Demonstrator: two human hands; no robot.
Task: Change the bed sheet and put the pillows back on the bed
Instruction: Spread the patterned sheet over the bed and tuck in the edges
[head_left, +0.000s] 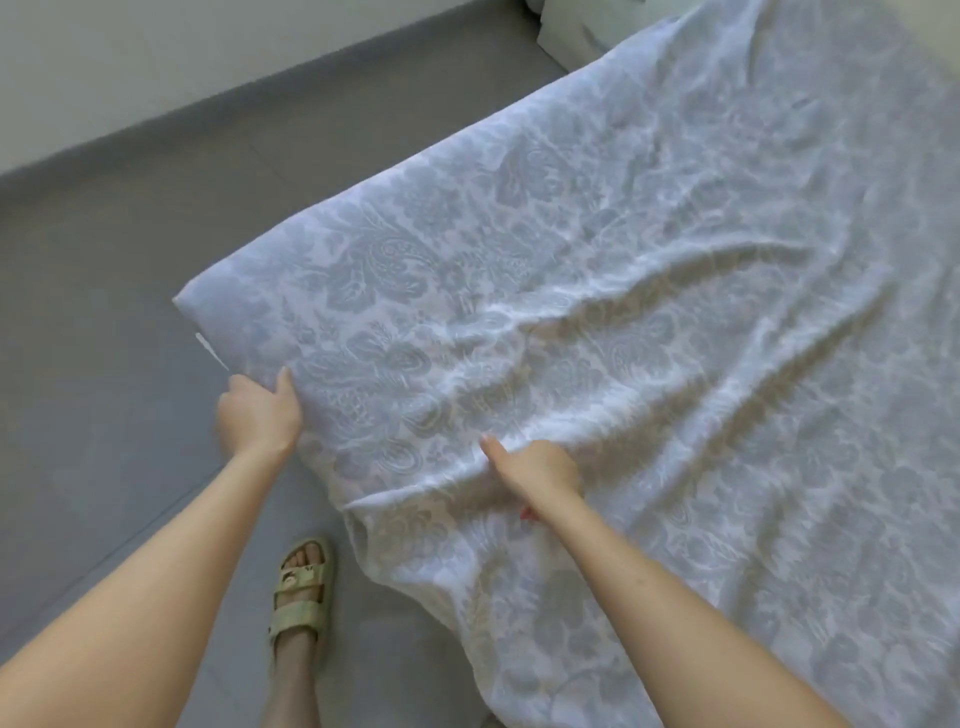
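- Head view, looking down over the foot of a bed: a pale floral bed sheet lies spread across the mattress, rumpled in long diagonal folds and not yet tucked.
- At the near corner, the left hand has its grip closed on the cloth at the mattress edge, thumb on top and fingers wrapped out of sight beneath.
- Just beside it, the right hand pinches a raised fold of the sheet, thumb pointing forward; the remaining fingers are hidden under the fabric.
- Below both hands the sheet's loose end drapes off the bed toward the grey floor, close to a foot in a light sandal.
- A white pillow appears partly at the top edge, off the sheet beside the far end of the bed.
- Judging by its soft creases, the cloth is thin, light and limp; it should slide easily and bunch under any pull, so hems and corners look like the sensible places to take hold, drawing evenly with both hands.
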